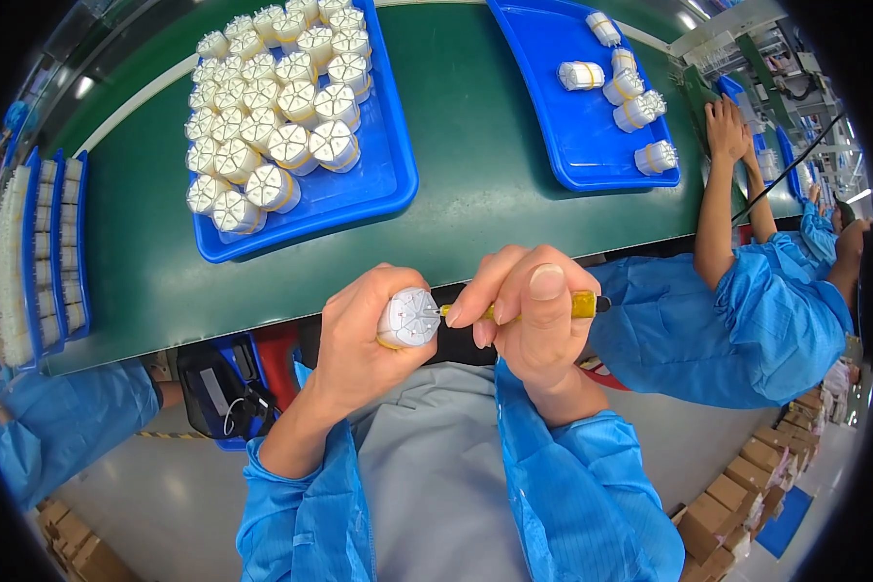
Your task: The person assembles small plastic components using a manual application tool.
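My left hand (359, 325) is wrapped round a white cylindrical part (409, 317), its round segmented end facing up and to the right. In my right hand (533, 310) is a small screwdriver (582, 305) with a yellow handle, gripped between thumb and fingers. The thin metal tip points left and meets, or nearly meets, the end face of the cylinder; exact contact is too small to make out. Both hands are in front of my body, by the near edge of the green table (456, 184).
A blue tray (383, 184) full of similar white cylinders stands far left. Another blue tray (563, 145) at the far right holds several lying on their sides. Blue trays (82, 242) stand at the left edge. Co-workers in blue smocks (689, 320) sit on both sides.
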Tool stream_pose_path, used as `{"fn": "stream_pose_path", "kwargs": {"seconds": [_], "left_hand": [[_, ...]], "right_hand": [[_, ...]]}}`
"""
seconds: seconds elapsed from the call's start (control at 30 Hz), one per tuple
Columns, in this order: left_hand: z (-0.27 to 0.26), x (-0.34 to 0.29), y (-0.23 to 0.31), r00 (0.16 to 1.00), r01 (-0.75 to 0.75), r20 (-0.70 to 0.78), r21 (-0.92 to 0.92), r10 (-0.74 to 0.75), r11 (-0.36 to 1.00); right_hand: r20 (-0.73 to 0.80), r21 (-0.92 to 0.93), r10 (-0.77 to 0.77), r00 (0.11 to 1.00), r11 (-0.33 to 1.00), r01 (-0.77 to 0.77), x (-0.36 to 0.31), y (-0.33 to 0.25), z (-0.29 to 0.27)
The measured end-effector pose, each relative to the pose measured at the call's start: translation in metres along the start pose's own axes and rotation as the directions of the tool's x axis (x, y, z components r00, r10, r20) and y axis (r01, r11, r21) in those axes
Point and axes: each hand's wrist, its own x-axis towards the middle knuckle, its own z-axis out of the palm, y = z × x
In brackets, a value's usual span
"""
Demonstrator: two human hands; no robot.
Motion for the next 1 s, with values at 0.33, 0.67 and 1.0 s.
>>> {"fn": "stream_pose_path", "kwargs": {"seconds": [0.33,0.67,1.0], "left_hand": [[0.002,-0.002,-0.011,0.999,-0.001,0.034,-0.009,0.001,1.000],[-0.044,0.021,-0.003,1.000,0.026,-0.010,0.188,-0.025,0.982],[-0.042,0.107,0.011,0.963,-0.265,0.165,0.714,0.212,0.648]], "right_hand": [[0.072,-0.075,0.034,0.997,0.997,-0.028,0.004,0.012,-0.004],[-0.267,0.084,-0.147,0.952,0.981,0.175,0.016,0.006,-0.042],[-0.237,-0.276,-0.273,0.932,0.939,0.205,0.026,-0.010,-0.094]]}}
